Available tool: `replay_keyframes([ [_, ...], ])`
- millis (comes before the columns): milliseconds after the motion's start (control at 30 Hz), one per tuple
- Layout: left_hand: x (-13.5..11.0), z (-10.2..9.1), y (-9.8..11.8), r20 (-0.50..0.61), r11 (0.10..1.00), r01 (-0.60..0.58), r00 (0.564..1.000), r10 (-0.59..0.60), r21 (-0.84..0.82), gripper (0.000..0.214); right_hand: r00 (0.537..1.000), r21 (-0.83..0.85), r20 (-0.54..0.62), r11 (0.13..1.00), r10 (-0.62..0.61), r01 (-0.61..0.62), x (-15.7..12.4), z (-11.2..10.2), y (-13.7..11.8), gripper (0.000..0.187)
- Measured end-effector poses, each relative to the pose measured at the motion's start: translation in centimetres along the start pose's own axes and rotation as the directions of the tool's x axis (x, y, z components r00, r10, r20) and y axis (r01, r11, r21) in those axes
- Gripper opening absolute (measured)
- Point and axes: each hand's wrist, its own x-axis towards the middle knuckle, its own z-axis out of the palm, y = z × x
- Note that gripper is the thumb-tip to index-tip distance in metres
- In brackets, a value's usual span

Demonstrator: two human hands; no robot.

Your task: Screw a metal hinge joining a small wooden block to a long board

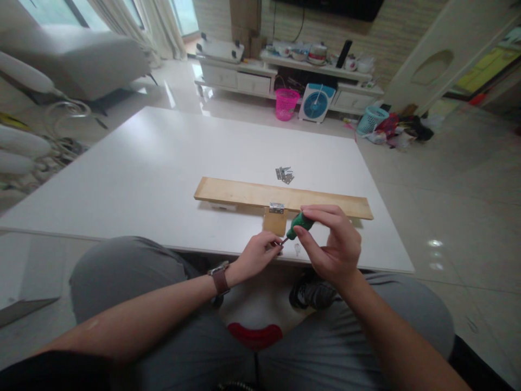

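My right hand (331, 241) grips the green handle of a screwdriver (300, 225), its shaft slanting down to the left. At the screwdriver's tip, the fingers of my left hand (260, 252) are pinched together near the table's front edge; what they hold, perhaps something small, is too tiny to make out. Just beyond lies a long wooden board (244, 191). A silver hinge (277, 208) sits at its near edge, where a short wooden piece (275, 222) meets it. Behind the board is a small pile of metal hinges and screws (285, 175).
The white table (163, 163) spreads far to the left, with its right edge near the board's end. My knees are under its front edge. Across the floor stand a pink basket (286, 103), a blue-and-white fan (316, 103) and a low cabinet (254, 83).
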Motion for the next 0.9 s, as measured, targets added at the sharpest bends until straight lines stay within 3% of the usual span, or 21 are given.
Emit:
replay_keyframes([
  [900,0.08,0.15,-0.05,0.042,1.0,0.004,0.999,-0.005,0.017,0.01,0.999,-0.04,0.045,0.999,0.008,-0.006,-0.27,0.3,0.15,0.032],
])
